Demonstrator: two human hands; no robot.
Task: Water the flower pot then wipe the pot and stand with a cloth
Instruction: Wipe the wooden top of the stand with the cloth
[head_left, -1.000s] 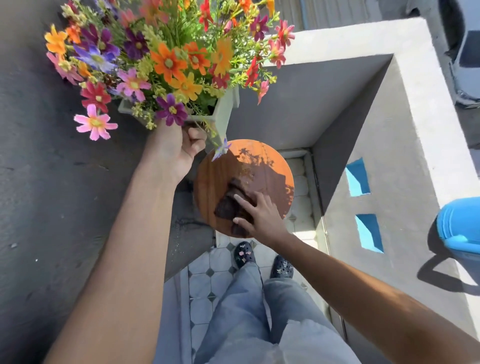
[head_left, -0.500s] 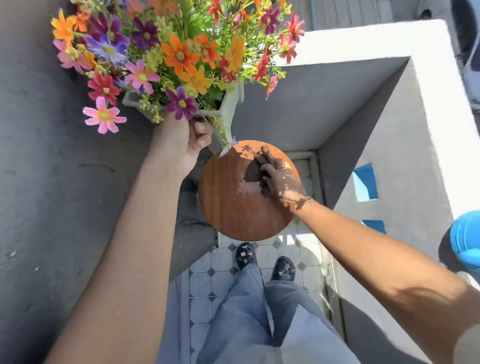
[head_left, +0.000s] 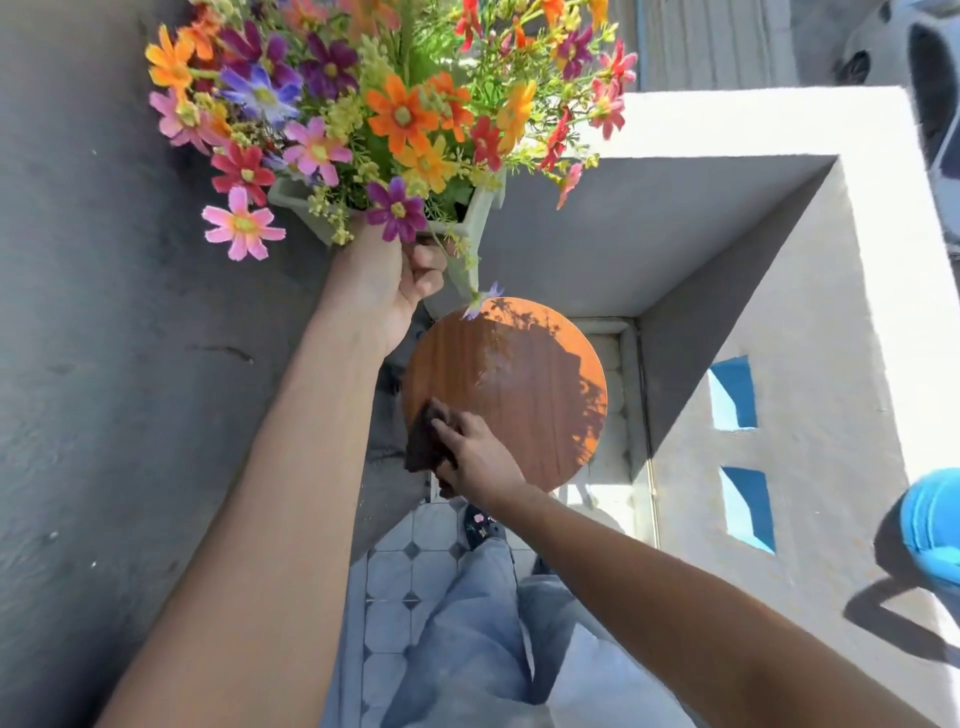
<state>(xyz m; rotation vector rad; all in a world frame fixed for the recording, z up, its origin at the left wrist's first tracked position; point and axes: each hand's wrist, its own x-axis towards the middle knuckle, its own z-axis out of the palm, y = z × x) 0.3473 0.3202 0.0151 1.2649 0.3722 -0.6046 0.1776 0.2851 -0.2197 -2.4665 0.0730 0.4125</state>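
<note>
My left hand (head_left: 387, 283) grips the pale green flower pot (head_left: 480, 221) from below and holds it lifted above and left of the stand, its bright flowers (head_left: 400, 117) spreading over the top of the view. The stand (head_left: 524, 395) is a round brown wooden top, bare. My right hand (head_left: 475, 454) presses a dark brown cloth (head_left: 423, 441) flat on the stand's near left edge. A damp streak shows near the stand's middle.
A grey wall (head_left: 104, 364) runs along the left. A white parapet (head_left: 857, 338) with blue openings closes the right side. A blue container (head_left: 935, 525) stands on the parapet at the far right. My legs and shoes are on the tiled floor (head_left: 410, 571) below.
My right hand has swept the cloth from the stand's far middle back to its near left edge. The lifted pot has stayed in my left hand.
</note>
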